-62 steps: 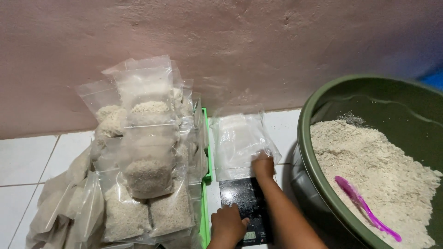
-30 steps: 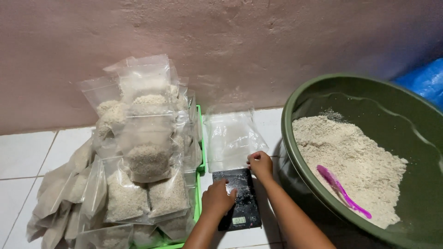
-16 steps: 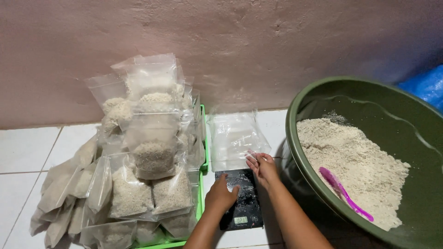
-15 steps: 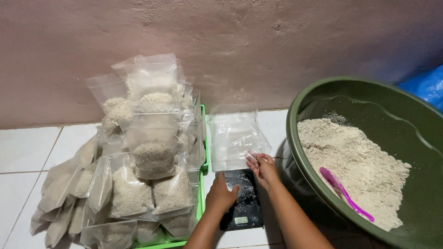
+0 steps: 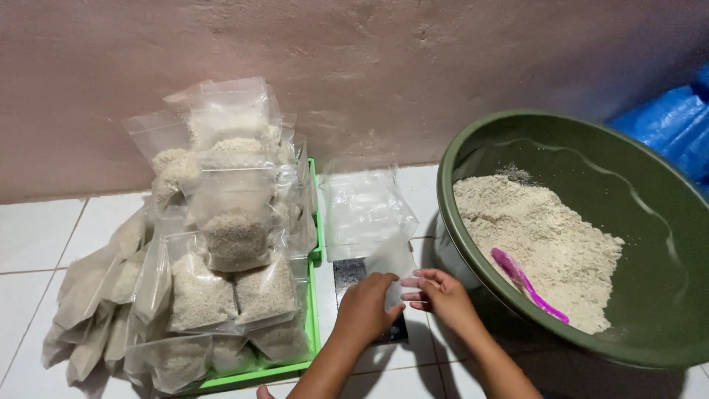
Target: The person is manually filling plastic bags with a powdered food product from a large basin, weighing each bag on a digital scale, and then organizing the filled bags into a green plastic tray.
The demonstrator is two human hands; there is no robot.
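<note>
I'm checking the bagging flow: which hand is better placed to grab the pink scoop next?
Probably the right hand: it is nearer the pink scoop lying in the green basin, while the left hand grips the empty clear bag.

There are two hands, the left hand (image 5: 367, 307) and the right hand (image 5: 443, 295), one big green bowl (image 5: 473, 148) on the right, one pink scoop (image 5: 528, 284) inside it, one green tray (image 5: 314, 318), and too many filled bags (image 5: 229, 236) on the left to count.

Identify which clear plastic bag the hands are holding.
The empty clear bag over the black scale, pinched between left hand and right hand. The filled bags sit stacked in the green tray.
</note>
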